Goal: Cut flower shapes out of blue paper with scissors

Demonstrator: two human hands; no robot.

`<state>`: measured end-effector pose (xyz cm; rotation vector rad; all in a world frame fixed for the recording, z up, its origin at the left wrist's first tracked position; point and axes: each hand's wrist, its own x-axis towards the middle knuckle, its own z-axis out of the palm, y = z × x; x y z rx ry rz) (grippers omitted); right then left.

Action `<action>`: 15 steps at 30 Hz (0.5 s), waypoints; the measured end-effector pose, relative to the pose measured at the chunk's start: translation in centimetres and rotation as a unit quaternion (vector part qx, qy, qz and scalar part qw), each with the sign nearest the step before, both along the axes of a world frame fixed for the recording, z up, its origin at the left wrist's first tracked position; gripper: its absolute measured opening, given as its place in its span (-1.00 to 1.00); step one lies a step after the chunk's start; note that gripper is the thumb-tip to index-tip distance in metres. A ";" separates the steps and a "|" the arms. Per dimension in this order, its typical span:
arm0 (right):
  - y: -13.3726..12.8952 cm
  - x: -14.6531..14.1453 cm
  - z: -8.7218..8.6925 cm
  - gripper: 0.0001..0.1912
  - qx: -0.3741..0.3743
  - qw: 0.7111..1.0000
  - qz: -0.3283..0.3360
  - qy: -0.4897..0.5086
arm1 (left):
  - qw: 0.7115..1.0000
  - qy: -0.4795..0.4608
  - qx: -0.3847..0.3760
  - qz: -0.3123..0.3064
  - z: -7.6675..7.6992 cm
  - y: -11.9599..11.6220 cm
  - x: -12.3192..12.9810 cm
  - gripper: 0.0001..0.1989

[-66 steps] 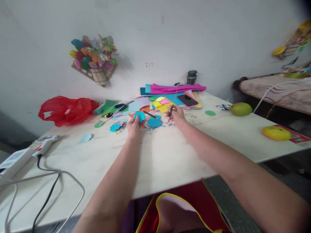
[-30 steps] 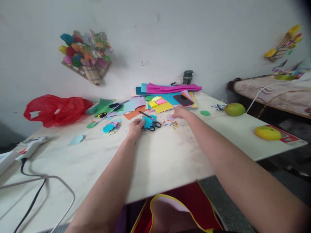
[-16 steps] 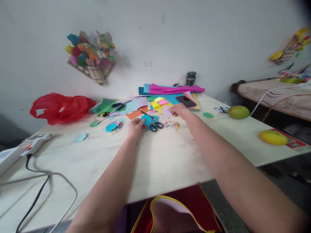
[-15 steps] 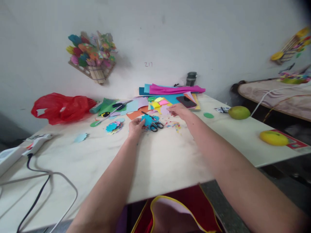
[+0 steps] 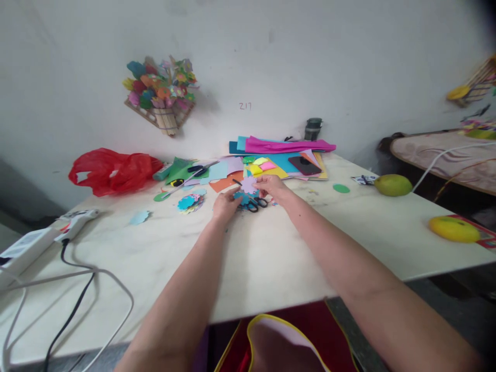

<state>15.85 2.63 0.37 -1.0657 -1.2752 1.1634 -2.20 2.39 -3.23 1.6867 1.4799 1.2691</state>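
Observation:
My left hand (image 5: 227, 205) pinches a blue scalloped paper flower (image 5: 243, 198) at its left edge. Between my hands, a lilac scalloped paper flower (image 5: 248, 184) is gripped by my right hand (image 5: 270, 186) at its right edge. Its lower edge comes close to the blue flower; whether they touch I cannot tell. Dark-handled scissors (image 5: 258, 203) lie under and beside the papers, their blade partly hidden. To the left of my left hand sits a small stack of scalloped paper flowers (image 5: 188, 202), blue on top.
Behind my hands lie coloured paper sheets (image 5: 223, 169), a phone (image 5: 304, 165) and more scissors (image 5: 198, 169). A red plastic bag (image 5: 112, 172) is at the back left. Mangoes (image 5: 393, 185) rest at the right. A power strip (image 5: 29, 253) with cables occupies the left edge.
My right hand has moved left and nearer, bringing the lilac paper flower beside the blue one. My left hand keeps hold of the blue flower. The view has shifted slightly left.

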 end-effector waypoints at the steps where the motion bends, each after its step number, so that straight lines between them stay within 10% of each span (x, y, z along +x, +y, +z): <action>1: -0.1 -0.2 -0.1 -0.84 -0.001 1.000 0.000 0.001 | 0.997 0.074 0.004 0.020 0.2 -0.2 0.0 -0.60; 9: -1.3 -0.9 0.5 -0.89 -0.007 1.000 -0.013 0.013 | 0.947 0.299 0.036 0.114 2.3 -1.9 0.2 -0.58; 15: -1.4 -1.2 0.3 -0.95 -0.019 0.999 -0.020 0.027 | 0.998 0.057 0.008 0.017 2.0 -1.0 -0.2 -0.53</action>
